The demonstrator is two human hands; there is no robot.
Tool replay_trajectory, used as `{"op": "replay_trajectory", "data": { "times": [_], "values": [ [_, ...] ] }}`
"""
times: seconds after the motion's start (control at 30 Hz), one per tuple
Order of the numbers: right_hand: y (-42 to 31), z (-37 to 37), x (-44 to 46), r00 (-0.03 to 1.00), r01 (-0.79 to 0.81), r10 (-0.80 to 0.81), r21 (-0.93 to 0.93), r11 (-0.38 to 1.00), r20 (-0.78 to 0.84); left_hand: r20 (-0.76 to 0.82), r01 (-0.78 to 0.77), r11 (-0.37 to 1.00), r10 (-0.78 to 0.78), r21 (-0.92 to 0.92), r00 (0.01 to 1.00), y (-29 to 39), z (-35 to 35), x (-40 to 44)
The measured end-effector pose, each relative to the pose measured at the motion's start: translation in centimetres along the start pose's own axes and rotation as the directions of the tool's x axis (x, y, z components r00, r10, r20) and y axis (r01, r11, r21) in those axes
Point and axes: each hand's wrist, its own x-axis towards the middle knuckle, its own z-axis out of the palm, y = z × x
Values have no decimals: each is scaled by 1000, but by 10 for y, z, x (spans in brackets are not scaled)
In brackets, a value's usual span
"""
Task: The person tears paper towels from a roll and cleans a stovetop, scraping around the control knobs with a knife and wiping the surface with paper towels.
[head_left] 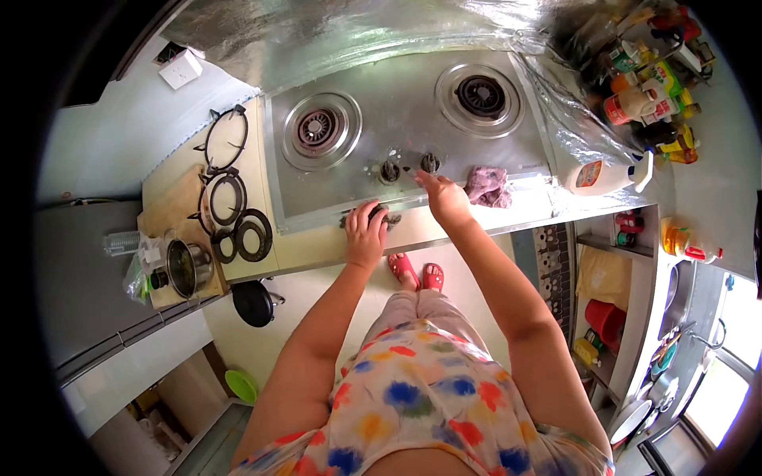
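Note:
Near the front edge of the stove, my left hand (365, 232) lies over a crumpled dark grey rag (389, 217), its fingers pressed onto it. My right hand (446, 198) reaches to the stove's front with fingers pinched together. A small dark tip shows at those fingertips, too small to name. Just beyond them stands a dark control knob (429, 163), with a second knob (390, 170) to its left. White foamy spots surround the left knob on the steel gas stove (381, 103). To the right of my right hand lies a bunched purple cloth (488, 186).
Black pan supports (226, 139) and burner rings (253, 236) lie on the left counter, near a metal pot (184, 268). A white spray bottle (607, 176) lies at the right, below several sauce bottles (635, 105). Foil (357, 32) covers the back wall.

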Motion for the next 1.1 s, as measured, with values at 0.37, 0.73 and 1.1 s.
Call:
{"op": "replay_trajectory", "data": {
  "times": [0.37, 0.73, 1.1],
  "values": [
    [11, 27, -4, 996, -79, 79, 5, 997, 29, 16, 28, 998, -29, 61, 999, 2, 3, -3],
    [8, 38, -4, 996, -84, 84, -21, 996, -35, 15, 33, 998, -34, 51, 999, 3, 3, -4],
    [10, 31, 0, 998, -59, 59, 54, 997, 6, 10, 32, 996, -33, 81, 999, 1, 6, -6]
  ]
}}
